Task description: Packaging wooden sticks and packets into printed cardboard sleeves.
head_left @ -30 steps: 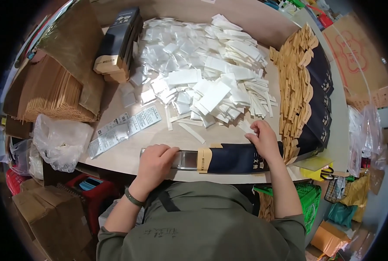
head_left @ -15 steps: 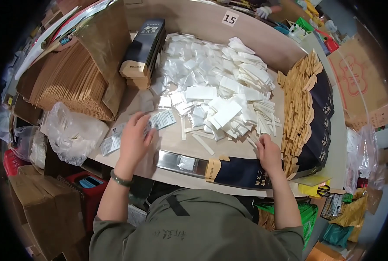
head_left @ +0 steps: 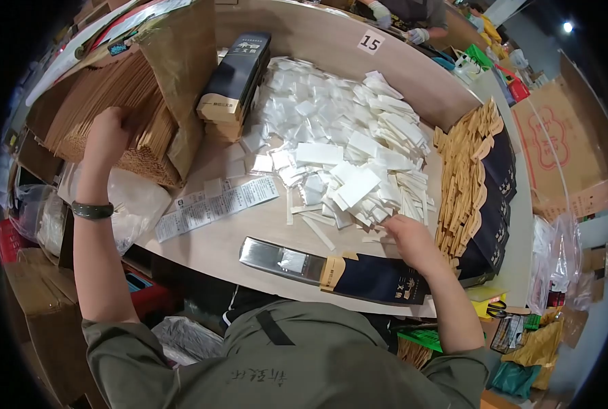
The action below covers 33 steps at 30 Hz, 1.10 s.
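My left hand (head_left: pixel 107 135) reaches into a carton of brown cardboard sheets (head_left: pixel 79 109). Its fingers are bent in against them, tips hidden. My right hand (head_left: pixel 416 240) is closed at the near edge of a pile of flat white packets (head_left: pixel 358 187), its fingertips pinched on one. Below it lies a long navy and tan sleeve box (head_left: pixel 368 276). Out of the box's left end extends a silvery grey tray (head_left: pixel 256 253) with a clear sachet (head_left: pixel 292 260) on it. A printed paper strip (head_left: pixel 218 206) lies flat between my arms, small clear sachets touching its far edge.
Navy boxes (head_left: pixel 232 71) are stacked at the back left. Clear sachets (head_left: pixel 290 102) spread behind the white packets. Tan-ended navy packages (head_left: pixel 484 198) line the right side. A plastic bag (head_left: pixel 130 201) sits below the carton. Across the partition, a co-worker's gloved hands (head_left: pixel 380 13) show.
My left hand has moved from over the printed strip up and left to the cardboard sheets, uncovering the strip. My right hand stays by the white packets. The whole view has shifted slightly.
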Available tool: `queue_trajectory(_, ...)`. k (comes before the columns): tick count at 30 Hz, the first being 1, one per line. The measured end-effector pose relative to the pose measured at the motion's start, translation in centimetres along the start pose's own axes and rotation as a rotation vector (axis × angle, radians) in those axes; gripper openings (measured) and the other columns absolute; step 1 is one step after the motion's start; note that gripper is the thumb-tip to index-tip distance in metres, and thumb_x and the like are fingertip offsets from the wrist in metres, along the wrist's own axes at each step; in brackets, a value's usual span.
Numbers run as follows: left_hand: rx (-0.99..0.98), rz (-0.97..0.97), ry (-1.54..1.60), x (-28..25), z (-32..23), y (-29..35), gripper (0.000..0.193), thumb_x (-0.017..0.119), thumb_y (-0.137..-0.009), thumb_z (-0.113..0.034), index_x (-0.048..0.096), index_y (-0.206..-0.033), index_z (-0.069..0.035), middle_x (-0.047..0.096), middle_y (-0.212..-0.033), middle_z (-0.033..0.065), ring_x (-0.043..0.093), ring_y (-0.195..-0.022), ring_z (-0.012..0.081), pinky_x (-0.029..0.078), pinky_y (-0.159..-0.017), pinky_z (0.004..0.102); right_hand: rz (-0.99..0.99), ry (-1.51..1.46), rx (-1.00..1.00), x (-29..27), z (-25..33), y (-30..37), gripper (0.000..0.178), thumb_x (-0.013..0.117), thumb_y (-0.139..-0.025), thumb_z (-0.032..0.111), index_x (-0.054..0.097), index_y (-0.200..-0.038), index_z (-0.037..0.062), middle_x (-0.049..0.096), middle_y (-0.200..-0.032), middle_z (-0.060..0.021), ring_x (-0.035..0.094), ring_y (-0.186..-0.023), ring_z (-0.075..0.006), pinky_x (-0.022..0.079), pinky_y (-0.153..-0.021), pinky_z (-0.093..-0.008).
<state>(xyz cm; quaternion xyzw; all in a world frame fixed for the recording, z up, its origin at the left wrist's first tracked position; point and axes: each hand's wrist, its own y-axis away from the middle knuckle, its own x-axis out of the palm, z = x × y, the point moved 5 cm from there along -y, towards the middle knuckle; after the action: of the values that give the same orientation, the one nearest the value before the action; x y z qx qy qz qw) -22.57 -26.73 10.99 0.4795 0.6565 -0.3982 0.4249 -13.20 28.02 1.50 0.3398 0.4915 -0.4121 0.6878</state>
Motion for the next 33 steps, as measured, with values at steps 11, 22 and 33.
queue_trajectory(11, 0.093, -0.357, -0.223, -1.4, 1.6, 1.8, 0.026, 0.052, -0.094, -0.014, 0.063, -0.111, 0.001, 0.067, -0.102, 0.0251, 0.063, -0.096, 0.0426, 0.05, -0.079, 0.0481, -0.044, 0.284, -0.504, -1.2, 4.5, -9.1, 0.009, 0.061, -0.085, 0.01, 0.062, -0.081, 0.0022, 0.061, -0.096, -0.0145, 0.061, -0.097, -0.0299, 0.047, -0.086, -0.0449)
queue_trajectory(22, -0.189, -0.198, 1.083, 13.8, -0.1, 22.5, 0.018, 0.053, -0.104, -0.018, 0.062, -0.101, -0.003, 0.056, -0.087, -0.0036, 0.046, -0.079, 0.0048, 0.037, -0.073, 0.0185, -0.29, -0.334, -0.207, 5.9, 16.0, -0.4, 0.005, 0.069, -0.081, 0.013, 0.069, -0.081, 0.0073, 0.063, -0.098, -0.0109, 0.057, -0.1, -0.0315, 0.044, -0.086, -0.0415)
queue_trajectory(33, -0.072, 0.39, 1.137, 16.1, -5.6, 20.6, 0.007, 0.064, -0.093, -0.008, 0.059, -0.09, -0.004, 0.057, -0.081, -0.0056, 0.048, -0.075, 0.0023, 0.038, -0.068, 0.0178, -0.391, -0.39, -0.132, 6.2, 14.1, 0.7, 0.028, 0.077, -0.075, 0.012, 0.063, -0.098, 0.0051, 0.062, -0.108, -0.0122, 0.057, -0.102, -0.0326, 0.044, -0.086, -0.0472)
